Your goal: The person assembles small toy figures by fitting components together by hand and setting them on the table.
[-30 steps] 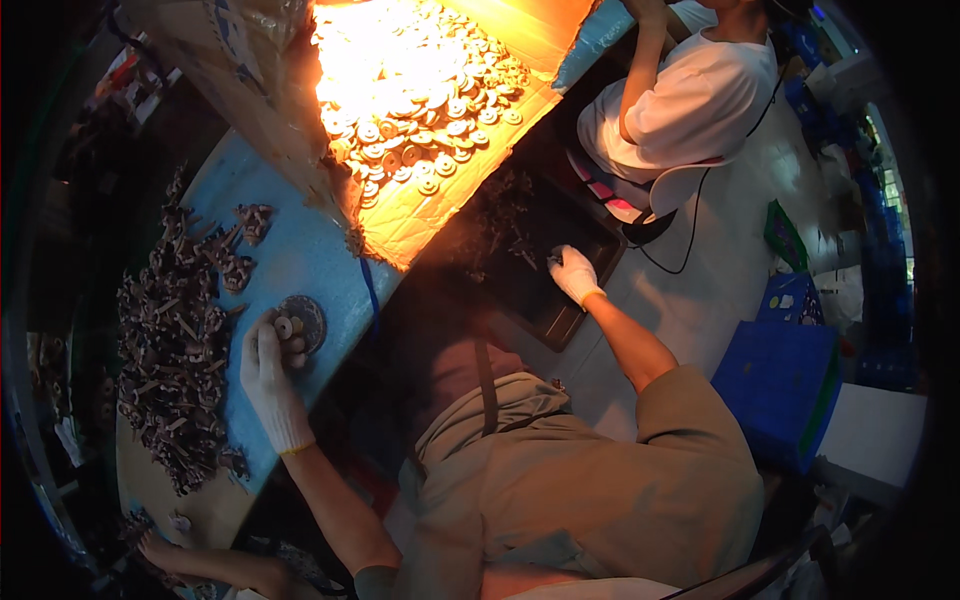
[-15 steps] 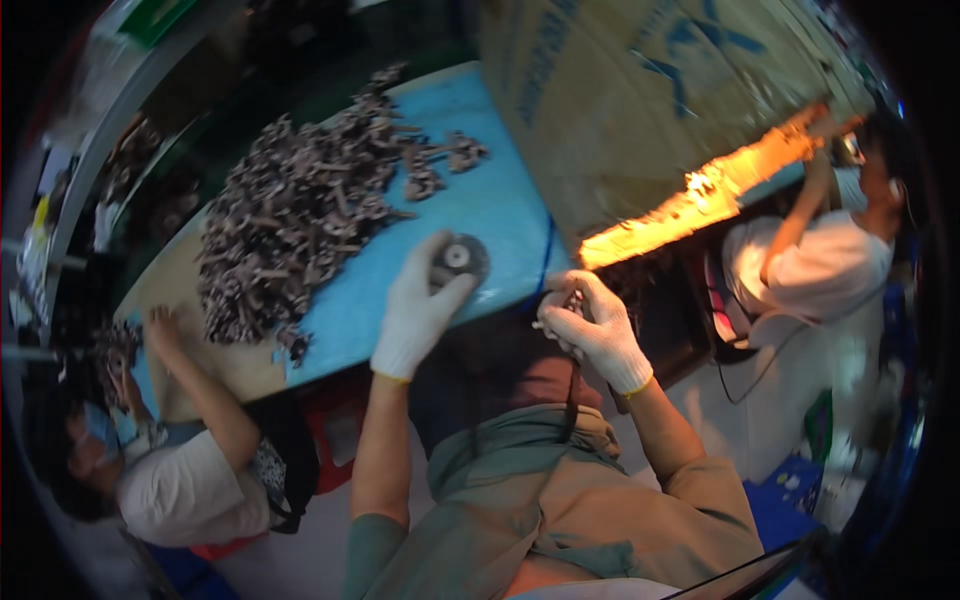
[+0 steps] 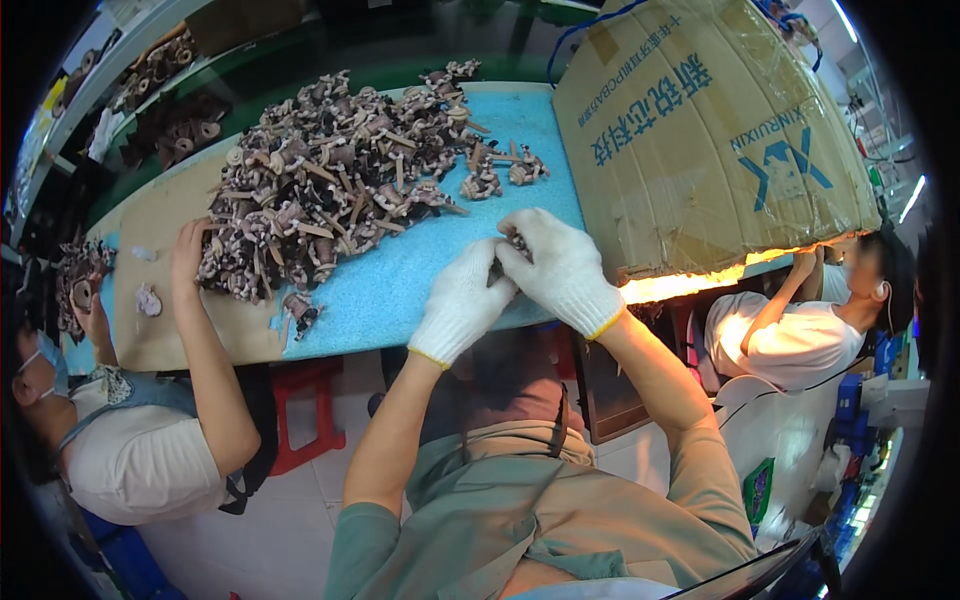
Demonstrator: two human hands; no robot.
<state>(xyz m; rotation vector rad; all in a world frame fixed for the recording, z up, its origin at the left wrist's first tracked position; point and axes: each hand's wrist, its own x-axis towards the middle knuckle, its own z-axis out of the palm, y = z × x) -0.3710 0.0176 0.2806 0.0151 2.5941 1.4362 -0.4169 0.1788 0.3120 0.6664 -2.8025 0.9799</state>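
Note:
My left hand point(image 3: 462, 300) and my right hand point(image 3: 562, 268), both in white knit gloves with yellow cuffs, meet fingertip to fingertip over the table's front edge. A small dark bit of a figurine point(image 3: 518, 243) shows between the curled fingers of my right hand; most of it is hidden. The left fingers are closed against it, and what they hold is covered. Beyond my hands lies a big heap of small brown and cream figurines point(image 3: 320, 190) on the blue table covering point(image 3: 400, 305). Several lie apart, such as a figurine point(image 3: 527, 168) right of the heap.
A large cardboard box point(image 3: 690, 170) stands at the right, with bright orange light along its lower edge. A masked co-worker's arm point(image 3: 205, 350) reaches to the heap's left side. Another person point(image 3: 780, 330) sits at the right. A red stool point(image 3: 305, 415) stands under the table.
My hands were apart, the left with a round dark disc, the right with a small figurine. Now they have come together, and the disc is out of sight. The view has shifted.

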